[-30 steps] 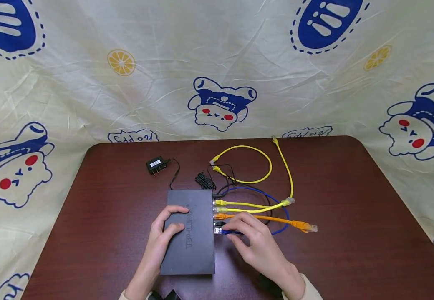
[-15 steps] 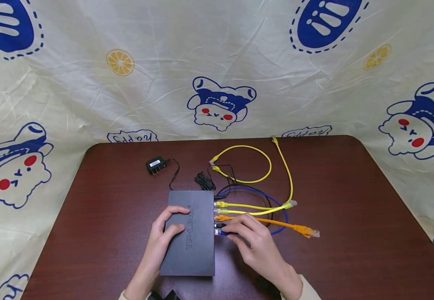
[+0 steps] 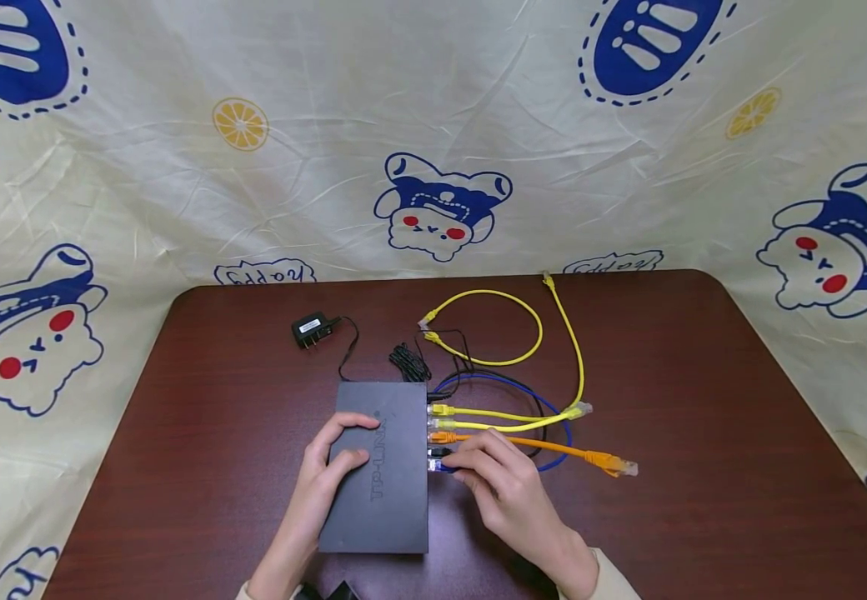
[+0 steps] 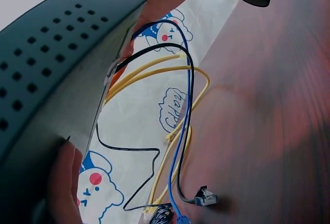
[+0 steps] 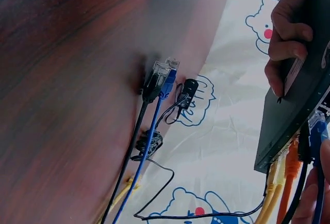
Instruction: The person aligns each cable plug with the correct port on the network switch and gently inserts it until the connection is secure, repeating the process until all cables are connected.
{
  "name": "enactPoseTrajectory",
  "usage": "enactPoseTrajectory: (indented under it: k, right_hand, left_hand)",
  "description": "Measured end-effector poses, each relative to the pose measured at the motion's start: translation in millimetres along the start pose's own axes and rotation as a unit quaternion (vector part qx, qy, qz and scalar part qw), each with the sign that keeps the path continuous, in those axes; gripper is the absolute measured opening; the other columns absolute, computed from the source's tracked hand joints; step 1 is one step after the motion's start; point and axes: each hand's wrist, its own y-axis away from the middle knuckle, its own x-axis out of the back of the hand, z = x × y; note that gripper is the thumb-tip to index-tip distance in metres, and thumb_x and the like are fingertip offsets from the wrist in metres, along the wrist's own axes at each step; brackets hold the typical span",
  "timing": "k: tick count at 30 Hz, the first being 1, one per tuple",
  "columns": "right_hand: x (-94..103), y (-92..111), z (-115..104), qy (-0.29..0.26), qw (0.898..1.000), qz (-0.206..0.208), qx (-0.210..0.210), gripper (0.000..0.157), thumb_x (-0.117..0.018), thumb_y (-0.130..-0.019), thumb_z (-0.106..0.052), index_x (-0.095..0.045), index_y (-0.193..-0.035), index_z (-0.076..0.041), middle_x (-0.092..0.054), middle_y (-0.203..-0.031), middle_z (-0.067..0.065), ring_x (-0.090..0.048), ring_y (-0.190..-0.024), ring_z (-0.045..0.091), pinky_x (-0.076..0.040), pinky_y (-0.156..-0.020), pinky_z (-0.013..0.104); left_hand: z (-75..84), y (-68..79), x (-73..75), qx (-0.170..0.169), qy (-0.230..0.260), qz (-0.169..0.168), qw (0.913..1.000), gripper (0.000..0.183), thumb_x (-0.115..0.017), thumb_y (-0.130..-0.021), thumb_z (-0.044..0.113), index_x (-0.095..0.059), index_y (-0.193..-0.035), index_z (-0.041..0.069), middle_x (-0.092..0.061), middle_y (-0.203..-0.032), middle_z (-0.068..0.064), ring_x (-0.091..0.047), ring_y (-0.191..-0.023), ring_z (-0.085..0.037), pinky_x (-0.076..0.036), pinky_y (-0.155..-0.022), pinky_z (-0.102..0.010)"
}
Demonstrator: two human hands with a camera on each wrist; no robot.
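My left hand (image 3: pixel 324 471) holds a dark grey network switch (image 3: pixel 381 521) marked TP-LINK, thumb and index finger on its top. In the right wrist view, the other fingers (image 5: pixel 289 48) curl under the switch. My right hand (image 3: pixel 516 492) pinches the blue plug of a network cable (image 5: pixel 316 136) at the port nearest me. Whether that plug is fully seated cannot be seen. Beside it, a black network cable (image 5: pixel 304 146), an orange cable (image 3: pixel 546 442) and two yellow cables (image 3: pixel 493 412) run from the same side of the switch.
A black power adapter (image 3: pixel 312 330) lies behind the switch, its cord bundled (image 3: pixel 409 362) nearby. A loose yellow cable (image 3: pixel 540 325) loops at the back of the brown table (image 3: pixel 704 467). Free ends of the blue and black cables (image 5: pixel 157 79) hang together. A patterned sheet (image 3: pixel 313 208) covers the background.
The switch and its cables have shifted very slightly toward me, and the orange cable's free end sits lower. Less of the blue cable's clear plug shows at the port. Both hands keep their hold.
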Motion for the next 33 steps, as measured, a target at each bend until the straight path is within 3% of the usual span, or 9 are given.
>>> enactPoseTrajectory:
  k: [5, 9, 14, 17, 33]
  right_hand:
    - [0.0, 1.9, -0.7, -0.014, 0.999, 0.014, -0.026, 0.008, -0.066, -0.088, -0.006, -0.069, -0.095, -0.008, -0.061, -0.093, 0.001, -0.057, -0.084, 0.015, -0.045, -0.071, 0.017]
    - [-1.9, 2.9, -3.0, -0.019, 0.999, 0.025, -0.042, 0.029, -0.071, -0.073, 0.012, -0.070, -0.095, -0.007, -0.061, -0.091, 0.001, -0.058, -0.084, 0.015, -0.045, -0.071, 0.017]
    - [-3.5, 3.3, -2.7, -0.015, 0.999, 0.037, -0.016, 0.008, -0.066, -0.088, -0.005, -0.070, -0.094, -0.007, -0.061, -0.091, 0.001, -0.057, -0.082, 0.015, -0.046, -0.070, 0.019]
    - [-4.0, 2.9, -1.4, -0.013, 0.999, 0.039, 0.004, 0.017, -0.056, -0.097, -0.017, -0.070, -0.094, -0.007, -0.061, -0.091, 0.001, -0.056, -0.082, 0.015, -0.045, -0.071, 0.020]
    - [-6.6, 2.2, -4.9, 0.019, 0.999, 0.035, -0.014, 0.023, -0.055, -0.097, -0.021, -0.072, -0.093, -0.005, -0.064, -0.088, 0.001, -0.058, -0.079, 0.014, -0.047, -0.071, 0.019]
  left_hand:
    - [0.0, -1.3, -1.5, -0.007, -0.006, 0.002, 1.0000, 0.031, -0.055, -0.083, 0.001, -0.064, -0.110, 0.012, -0.057, -0.121, -0.001, -0.048, -0.110, -0.020, -0.032, -0.094, -0.037]
    - [0.3, -1.8, -1.9, -0.008, -0.006, 0.006, 0.9999, 0.031, -0.055, -0.083, 0.001, -0.064, -0.110, 0.012, -0.057, -0.121, -0.001, -0.048, -0.111, -0.020, -0.032, -0.094, -0.038]
    - [1.1, -2.1, -1.1, -0.004, -0.001, 0.004, 1.0000, 0.030, -0.055, -0.084, 0.002, -0.064, -0.111, 0.012, -0.056, -0.122, -0.001, -0.048, -0.110, -0.021, -0.033, -0.093, -0.040]
    - [1.5, -2.3, -0.5, -0.003, -0.002, 0.002, 1.0000, 0.030, -0.055, -0.084, 0.003, -0.065, -0.110, 0.012, -0.057, -0.122, -0.001, -0.049, -0.108, -0.022, -0.034, -0.092, -0.040]
    - [1.5, -2.1, -0.9, -0.001, -0.004, 0.003, 1.0000, 0.030, -0.054, -0.085, 0.002, -0.063, -0.112, 0.012, -0.055, -0.123, -0.001, -0.047, -0.111, -0.020, -0.032, -0.093, -0.040]
